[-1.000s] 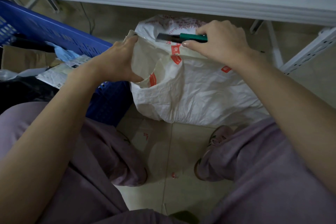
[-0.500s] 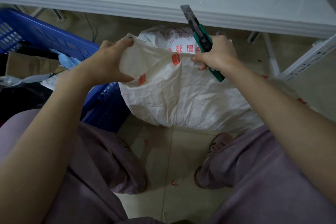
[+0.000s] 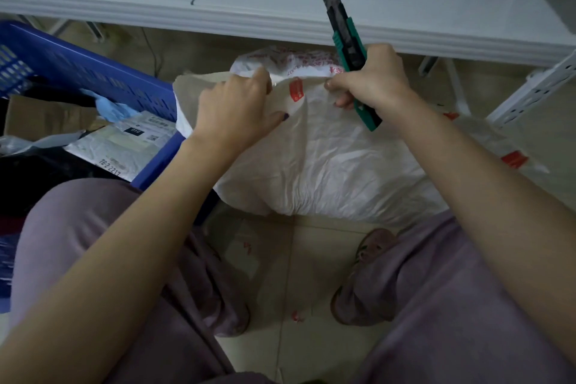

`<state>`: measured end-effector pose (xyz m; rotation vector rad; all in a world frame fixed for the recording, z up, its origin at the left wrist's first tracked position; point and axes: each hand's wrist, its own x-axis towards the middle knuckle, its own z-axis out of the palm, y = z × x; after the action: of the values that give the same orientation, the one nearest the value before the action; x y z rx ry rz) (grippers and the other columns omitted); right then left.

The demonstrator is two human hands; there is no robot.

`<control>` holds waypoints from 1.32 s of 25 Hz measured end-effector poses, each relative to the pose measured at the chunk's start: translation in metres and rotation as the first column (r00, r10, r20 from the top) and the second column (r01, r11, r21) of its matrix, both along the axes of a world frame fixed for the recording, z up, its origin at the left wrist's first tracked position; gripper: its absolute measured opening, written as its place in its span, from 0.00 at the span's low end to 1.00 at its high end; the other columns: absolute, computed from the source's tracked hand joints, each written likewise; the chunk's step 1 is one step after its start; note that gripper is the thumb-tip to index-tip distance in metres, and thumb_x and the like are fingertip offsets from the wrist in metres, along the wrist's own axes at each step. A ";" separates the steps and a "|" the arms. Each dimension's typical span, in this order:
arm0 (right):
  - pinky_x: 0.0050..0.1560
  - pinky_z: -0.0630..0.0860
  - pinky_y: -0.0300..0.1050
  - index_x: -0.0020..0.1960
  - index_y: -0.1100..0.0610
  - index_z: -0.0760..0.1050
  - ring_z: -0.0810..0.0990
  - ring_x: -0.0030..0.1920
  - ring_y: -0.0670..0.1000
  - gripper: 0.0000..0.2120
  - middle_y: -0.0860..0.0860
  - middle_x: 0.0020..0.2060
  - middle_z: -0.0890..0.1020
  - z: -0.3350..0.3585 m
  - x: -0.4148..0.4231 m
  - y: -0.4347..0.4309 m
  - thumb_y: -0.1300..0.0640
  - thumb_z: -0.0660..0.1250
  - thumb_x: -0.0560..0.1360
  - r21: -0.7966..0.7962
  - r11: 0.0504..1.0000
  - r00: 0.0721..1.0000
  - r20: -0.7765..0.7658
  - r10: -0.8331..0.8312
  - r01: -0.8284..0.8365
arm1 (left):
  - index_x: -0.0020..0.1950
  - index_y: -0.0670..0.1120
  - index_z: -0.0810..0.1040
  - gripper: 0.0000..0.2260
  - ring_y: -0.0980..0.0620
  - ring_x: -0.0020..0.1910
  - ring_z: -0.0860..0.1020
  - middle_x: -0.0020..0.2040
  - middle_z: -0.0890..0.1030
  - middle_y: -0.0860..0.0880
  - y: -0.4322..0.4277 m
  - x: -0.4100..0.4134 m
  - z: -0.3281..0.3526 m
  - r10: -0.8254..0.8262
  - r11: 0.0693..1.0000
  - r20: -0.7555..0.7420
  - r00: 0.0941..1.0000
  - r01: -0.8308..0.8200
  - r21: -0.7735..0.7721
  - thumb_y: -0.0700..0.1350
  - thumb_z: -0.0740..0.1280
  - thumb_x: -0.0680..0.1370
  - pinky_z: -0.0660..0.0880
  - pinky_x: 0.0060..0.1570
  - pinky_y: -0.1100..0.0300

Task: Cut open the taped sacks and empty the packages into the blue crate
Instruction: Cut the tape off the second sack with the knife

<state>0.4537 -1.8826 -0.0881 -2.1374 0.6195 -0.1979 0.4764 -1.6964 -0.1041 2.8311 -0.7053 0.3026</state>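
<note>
A white woven sack point(image 3: 330, 165) with red tape patches stands on the floor between my knees. My left hand point(image 3: 237, 109) grips the sack's top edge on the left. My right hand point(image 3: 371, 78) holds a green utility knife point(image 3: 349, 44), blade out and pointing up and away, while its fingertips pinch the sack's top edge on the right. Behind the edge shows a white package with red print point(image 3: 293, 61). The blue crate point(image 3: 81, 72) sits to the left and holds several packages, among them a labelled white mailer point(image 3: 124, 143).
A white table edge point(image 3: 249, 22) runs overhead across the top, with its metal legs point(image 3: 536, 87) at the right. My knees in purple trousers flank the tiled floor point(image 3: 280, 274). A shoe point(image 3: 364, 262) rests below the sack.
My right hand swung the knife from lying flat over the sack to pointing upward, and now pinches the sack's edge. My left hand shifted right along the top edge.
</note>
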 end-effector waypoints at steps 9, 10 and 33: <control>0.34 0.78 0.35 0.40 0.57 0.71 0.81 0.33 0.47 0.12 0.53 0.37 0.80 0.016 -0.016 -0.017 0.66 0.74 0.69 0.143 0.985 0.988 -0.106 0.109 -0.093 | 0.62 0.39 0.76 0.15 0.36 0.52 0.76 0.52 0.81 0.36 0.012 0.034 -0.002 -0.188 0.982 -0.095 0.978 0.187 -0.019 0.41 0.67 0.76 0.70 0.51 0.49; 0.31 0.77 0.33 0.41 0.58 0.71 0.80 0.32 0.46 0.12 0.52 0.37 0.79 0.017 -0.017 -0.017 0.65 0.75 0.69 0.157 0.983 0.990 -0.094 0.107 -0.091 | 0.59 0.39 0.78 0.12 0.36 0.50 0.77 0.50 0.81 0.36 0.014 0.034 0.000 -0.197 0.980 -0.072 0.978 0.195 -0.032 0.41 0.67 0.76 0.70 0.50 0.49; 0.44 0.68 0.47 0.63 0.46 0.72 0.77 0.51 0.57 0.14 0.50 0.47 0.80 0.020 -0.053 -0.019 0.47 0.59 0.79 -0.604 0.765 0.959 0.004 0.282 -0.223 | 0.75 0.49 0.60 0.34 0.51 0.51 0.74 0.68 0.72 0.48 0.021 0.013 0.012 -0.143 0.988 -0.370 0.918 0.111 -0.105 0.42 0.71 0.72 0.57 0.39 0.72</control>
<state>0.4004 -1.9019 -0.0678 -2.7802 0.2065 -0.3843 0.4899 -1.6754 -0.0922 2.6344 -0.7631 -0.2256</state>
